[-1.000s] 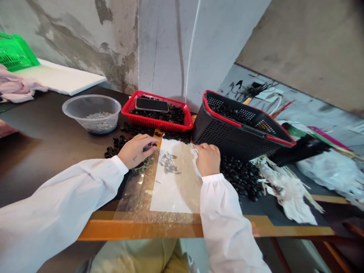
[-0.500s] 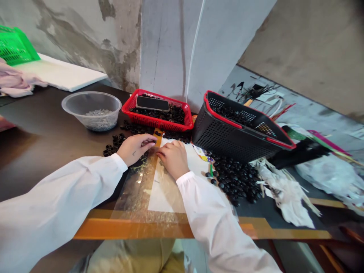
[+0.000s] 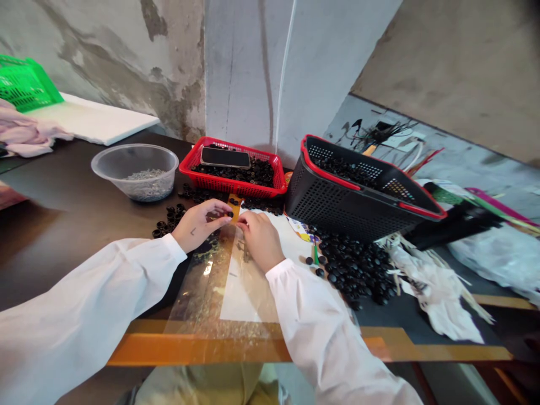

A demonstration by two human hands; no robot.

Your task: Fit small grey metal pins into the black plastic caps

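Note:
My left hand (image 3: 198, 225) curls over the dark tabletop (image 3: 63, 191), with a small black round piece (image 3: 230, 214) at its fingertips. My right hand (image 3: 260, 241) bends close beside it, its fingertips together and whatever they touch hidden. Both hands rest above a clear plastic sheet (image 3: 198, 292) and a white paper sheet (image 3: 247, 298). Black round plastic pieces lie in a loose heap (image 3: 171, 219) left of my left hand. A larger heap of them (image 3: 354, 270) spreads to the right of my right hand.
A red plastic basket (image 3: 270, 169) holds black pieces and a smartphone (image 3: 225, 157). A tilted black basket (image 3: 337, 197) with a red rim stands right of it. A clear bowl (image 3: 147, 194) holds small grey parts. Crumpled white wrapping (image 3: 439, 298) lies at the right.
My right hand has moved left from the paper's right side to beside my left hand, uncovering a small printed card. The larger heap of black pieces now shows more fully.

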